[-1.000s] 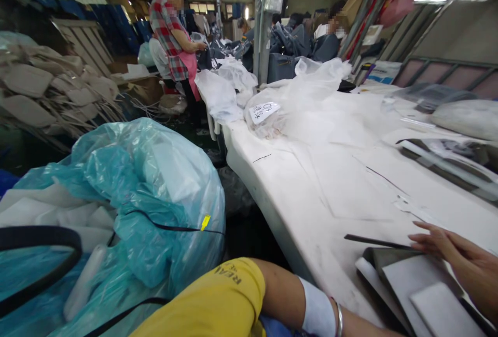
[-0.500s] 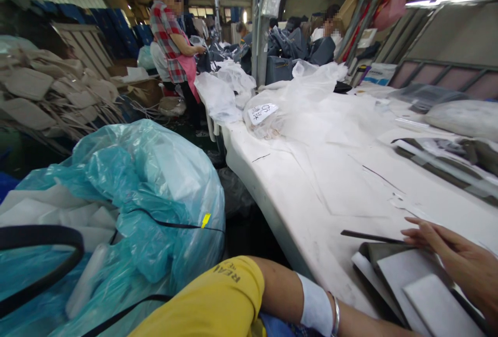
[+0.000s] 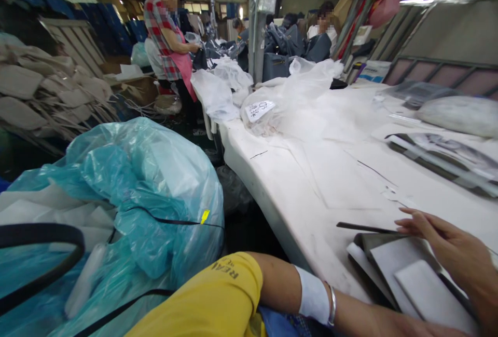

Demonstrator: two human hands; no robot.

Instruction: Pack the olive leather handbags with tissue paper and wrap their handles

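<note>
My right hand (image 3: 439,238) reaches in from the right edge. Its fingers are stretched and slightly apart, resting over the end of a narrow dark strip (image 3: 361,227). Below the hand lies a folded grey-brown piece (image 3: 373,241) with white sheets (image 3: 420,290) on top, at the table's near edge. From the yellow sleeve, my left arm (image 3: 365,316) crosses the bottom of the view toward this stack. It wears a white band and a silver bangle. The fingers of my left hand are cut off by the lower frame edge.
A white-covered table (image 3: 288,186) carries clear plastic bags (image 3: 311,108) and a flat dark piece in plastic (image 3: 439,155). A large teal plastic bag (image 3: 171,171) stands on the left. A co-worker (image 3: 167,41) stands beyond it. A metal post (image 3: 257,25) rises behind the table.
The whole view has shifted slightly, so the table and stack appear a little further left and up. Both hands stay almost where they were beside the stack.
</note>
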